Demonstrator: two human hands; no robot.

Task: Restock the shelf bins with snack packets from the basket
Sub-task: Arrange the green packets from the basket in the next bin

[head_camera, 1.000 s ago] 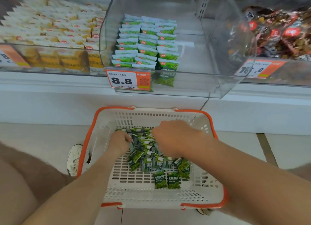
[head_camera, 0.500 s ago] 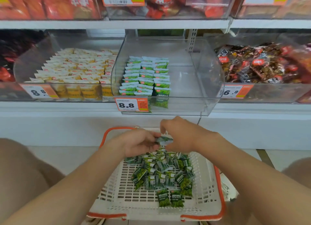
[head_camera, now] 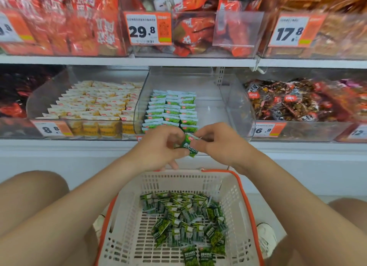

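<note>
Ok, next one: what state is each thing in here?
held packets: green, between both hands, count unclear.
left hand: grips the held packets.
right hand: pinches the held packets.
basket: on the floor, loose green packets piled inside.
middle bin: part filled, neat rows at left, right side bare.
yellow-packet bin: filled with rows.

A person's arms (head_camera: 83,202), bare along their whole visible length, end in the uncovered left hand (head_camera: 158,146) and right hand (head_camera: 220,144). The left knee (head_camera: 33,188) and right knee (head_camera: 349,208) are bare as well. Low in the view, a white left shoe (head_camera: 98,224) and an off-white right shoe (head_camera: 266,236), its toe rounded, show only in part.
</note>
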